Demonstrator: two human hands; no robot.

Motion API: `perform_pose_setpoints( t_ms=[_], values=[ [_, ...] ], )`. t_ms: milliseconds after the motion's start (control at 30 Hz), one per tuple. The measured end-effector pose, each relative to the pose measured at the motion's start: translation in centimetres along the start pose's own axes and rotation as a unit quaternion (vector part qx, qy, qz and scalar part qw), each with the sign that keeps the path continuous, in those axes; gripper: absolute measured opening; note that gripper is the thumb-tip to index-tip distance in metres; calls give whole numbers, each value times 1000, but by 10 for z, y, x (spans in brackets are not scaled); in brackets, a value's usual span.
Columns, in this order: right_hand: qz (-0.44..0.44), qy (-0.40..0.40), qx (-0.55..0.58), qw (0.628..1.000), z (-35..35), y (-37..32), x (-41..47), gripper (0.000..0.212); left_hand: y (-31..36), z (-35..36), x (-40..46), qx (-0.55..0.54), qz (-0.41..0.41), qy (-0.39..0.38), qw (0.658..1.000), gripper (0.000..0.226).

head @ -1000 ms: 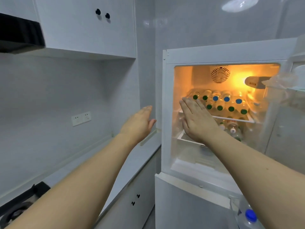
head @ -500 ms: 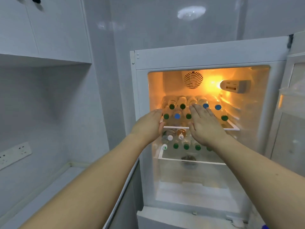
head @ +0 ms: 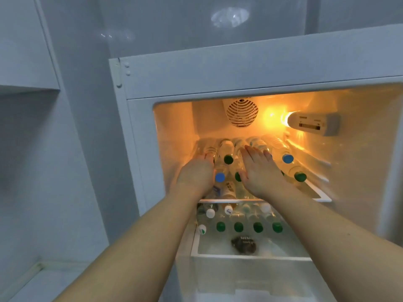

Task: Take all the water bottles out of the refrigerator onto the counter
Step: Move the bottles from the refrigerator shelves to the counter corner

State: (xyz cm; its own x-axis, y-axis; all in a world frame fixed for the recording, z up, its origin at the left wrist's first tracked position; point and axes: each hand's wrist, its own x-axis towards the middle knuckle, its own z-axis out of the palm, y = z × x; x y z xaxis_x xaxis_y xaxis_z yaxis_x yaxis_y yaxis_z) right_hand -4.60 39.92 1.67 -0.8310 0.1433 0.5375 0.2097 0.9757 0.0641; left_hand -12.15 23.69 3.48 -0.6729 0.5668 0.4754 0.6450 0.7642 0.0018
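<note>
Left hand [head: 197,174] and right hand [head: 260,171], flat-fingered, reach over stacked water bottles [head: 227,159] lying caps-outward on the refrigerator shelf [head: 314,194].

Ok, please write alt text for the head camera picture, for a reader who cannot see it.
Both hands, left hand and right hand, reach into an open, lit refrigerator and rest flat on bottles lying on the upper shelf. More bottles lie below.

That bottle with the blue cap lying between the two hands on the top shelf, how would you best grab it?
Judging by its pose, grip the clear plastic bottle with the blue cap at the neck just behind the cap, from the open front. It lies on its side, cap toward the person, packed between other bottles, so its sides look hard to reach.
</note>
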Motion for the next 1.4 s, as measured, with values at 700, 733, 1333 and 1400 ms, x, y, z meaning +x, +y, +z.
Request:
perform_pose_setpoints(
  t_ms=[700, 733, 1333, 1400],
  values=[
    [-71, -19, -16, 997, 88, 16, 111, 63, -37, 86, 110, 164, -3, -35, 986, 81],
    [-73, -9, -19, 997, 89, 16, 112, 62, -38, 87, 110, 160, -1, -33, 986, 81],
    [41, 77, 164, 983, 55, 11, 102, 44, -27, 60, 84, 35, -25, 74, 996, 23],
    [48, 78, 184, 979, 49, 9, 97, 41, -25, 51, 76, 3, -31, 74, 997, 21]
  ],
)
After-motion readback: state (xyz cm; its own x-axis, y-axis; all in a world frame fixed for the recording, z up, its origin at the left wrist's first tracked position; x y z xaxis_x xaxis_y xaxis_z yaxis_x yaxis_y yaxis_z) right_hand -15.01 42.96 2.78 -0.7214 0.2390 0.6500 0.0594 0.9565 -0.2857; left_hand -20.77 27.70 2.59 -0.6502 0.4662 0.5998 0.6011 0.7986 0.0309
